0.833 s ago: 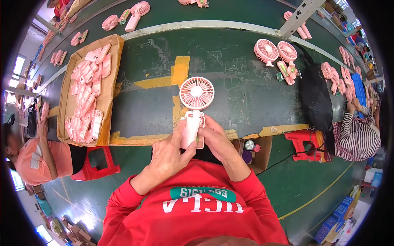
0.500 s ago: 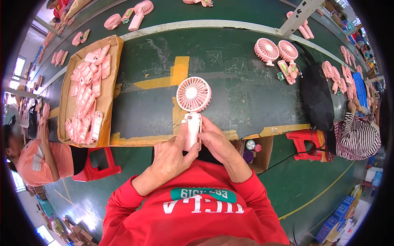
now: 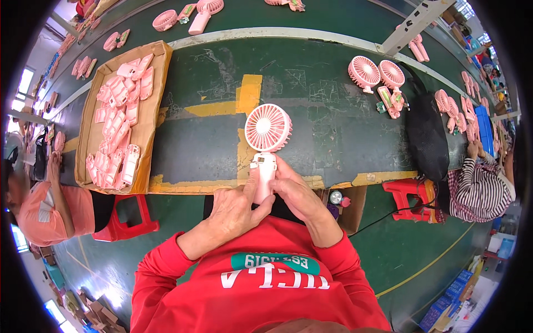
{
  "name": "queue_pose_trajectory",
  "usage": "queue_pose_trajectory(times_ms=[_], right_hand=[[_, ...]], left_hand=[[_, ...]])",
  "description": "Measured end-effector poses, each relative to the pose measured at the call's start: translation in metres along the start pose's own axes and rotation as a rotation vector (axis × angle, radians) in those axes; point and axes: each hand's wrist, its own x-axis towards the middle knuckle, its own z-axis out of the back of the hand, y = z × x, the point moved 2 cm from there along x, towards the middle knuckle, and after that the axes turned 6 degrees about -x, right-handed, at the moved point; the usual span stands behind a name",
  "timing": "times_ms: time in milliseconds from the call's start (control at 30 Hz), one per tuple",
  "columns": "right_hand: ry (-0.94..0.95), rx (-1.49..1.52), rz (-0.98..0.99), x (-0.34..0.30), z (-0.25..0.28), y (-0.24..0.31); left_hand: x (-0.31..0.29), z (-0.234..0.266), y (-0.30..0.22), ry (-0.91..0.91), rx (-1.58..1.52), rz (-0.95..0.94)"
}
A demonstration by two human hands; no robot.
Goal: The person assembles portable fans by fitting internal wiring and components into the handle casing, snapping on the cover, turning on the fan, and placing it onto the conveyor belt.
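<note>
Left hand (image 3: 236, 205) and right hand (image 3: 302, 201), half-curled, hold a pale-pink plastic handheld fan (image 3: 267, 161) by its handle, near the close edge of a dark-green tabletop (image 3: 327, 139); grip firmness is unclear. A loose pinch could drop it. A brown cardboard tray (image 3: 151, 122) of pink plastic shells (image 3: 117, 122), left, and black mesh bag (image 3: 430, 139), right, could hinder wide movements. Beyond: round pink fans (image 3: 364, 72).

I wear a red top (image 3: 233, 305) with long sleeves (image 3: 161, 275), a green patch (image 3: 275, 262) lettered white, and bigger white letters (image 3: 268, 277).
</note>
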Motion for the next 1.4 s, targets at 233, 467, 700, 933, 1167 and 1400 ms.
queue_pose_trajectory(times_ms=[233,467,700,933,1167,1400], right_hand=[[-0.24,-0.104,0.075,0.003,-0.008,-0.01],[-0.258,0.064,0.115,0.001,-0.001,-0.013],[-0.183,0.096,0.236,-0.002,-0.01,0.001],[-0.271,0.088,0.217,-0.007,-0.02,0.011],[-0.34,0.088,0.174,0.005,-0.013,0.006],[-0.236,-0.125,0.124,0.025,0.008,0.014]], left_hand=[[-0.006,-0.012,0.001,-0.048,0.107,-0.067],[-0.006,-0.014,0.013,0.0,-0.244,0.184],[0.005,-0.007,0.016,0.319,-1.047,0.379],[0.001,-0.009,0.013,0.089,-0.715,0.111],[0.013,-0.011,0.021,0.28,-0.956,0.283],[0.037,0.001,0.032,0.241,-1.092,0.321]])
